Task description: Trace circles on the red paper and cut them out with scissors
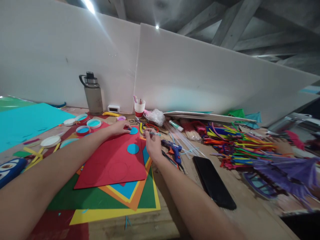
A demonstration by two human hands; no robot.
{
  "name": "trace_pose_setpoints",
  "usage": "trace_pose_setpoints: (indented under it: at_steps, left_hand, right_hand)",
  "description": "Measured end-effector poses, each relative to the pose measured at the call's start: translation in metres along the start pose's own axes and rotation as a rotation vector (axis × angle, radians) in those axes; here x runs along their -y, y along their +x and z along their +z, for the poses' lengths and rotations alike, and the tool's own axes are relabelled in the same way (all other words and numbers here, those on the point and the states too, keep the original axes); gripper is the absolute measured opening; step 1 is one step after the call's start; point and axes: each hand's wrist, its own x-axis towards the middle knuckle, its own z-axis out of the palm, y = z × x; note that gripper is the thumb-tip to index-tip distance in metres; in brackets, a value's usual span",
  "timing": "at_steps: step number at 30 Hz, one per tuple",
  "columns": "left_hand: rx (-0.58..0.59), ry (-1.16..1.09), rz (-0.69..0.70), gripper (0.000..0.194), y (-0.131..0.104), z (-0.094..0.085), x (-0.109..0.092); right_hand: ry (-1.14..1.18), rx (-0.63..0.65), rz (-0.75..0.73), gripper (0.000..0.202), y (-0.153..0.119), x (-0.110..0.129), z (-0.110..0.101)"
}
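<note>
A red sheet (pixel 107 163) lies on a stack of coloured paper, with faint pencilled circles on its near half. Two blue paper discs rest on its right side, a far disc (pixel 135 130) and a nearer disc (pixel 133 149). My left hand (pixel 121 128) is at the sheet's far part, fingertips down beside the far disc and thumb and finger slightly apart; it holds nothing I can see. Just past the sheet's right edge, my right hand (pixel 153 144) grips a slim pen (pixel 155 133); its tip is hard to make out.
A blue glue gun (pixel 176 151) and black phone (pixel 213 181) lie right of my right forearm. Farther right are pipe cleaners (pixel 240 140) and a purple model (pixel 287 176). Round lids (pixel 50 141) lie left; a bottle (pixel 93 96) and paper cup (pixel 139 108) stand behind.
</note>
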Motion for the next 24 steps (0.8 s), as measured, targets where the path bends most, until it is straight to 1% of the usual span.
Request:
trace_pose_setpoints:
  at_steps: [3, 7, 10, 16, 24]
  left_hand:
    - [0.004, 0.000, -0.012, 0.039, -0.0026, -0.0008, -0.0022]
    - [0.015, -0.020, -0.056, 0.046, -0.0056, -0.0017, -0.0052]
    - [0.008, -0.041, -0.056, 0.048, -0.0060, -0.0011, -0.0046]
    - [-0.004, -0.077, -0.029, 0.044, -0.0057, 0.0000, -0.0016]
    - [0.009, -0.037, -0.051, 0.040, -0.0096, -0.0052, -0.0039]
  right_hand:
    - [0.035, 0.003, 0.005, 0.021, 0.0005, -0.0015, 0.0008]
    - [0.059, 0.002, -0.005, 0.020, 0.0009, -0.0042, 0.0020]
    - [0.060, 0.006, -0.002, 0.020, 0.0005, -0.0046, 0.0023]
    - [0.062, 0.008, -0.010, 0.022, 0.0003, -0.0058, 0.0025]
    - [0.053, 0.006, 0.013, 0.022, 0.0013, -0.0059, 0.0037]
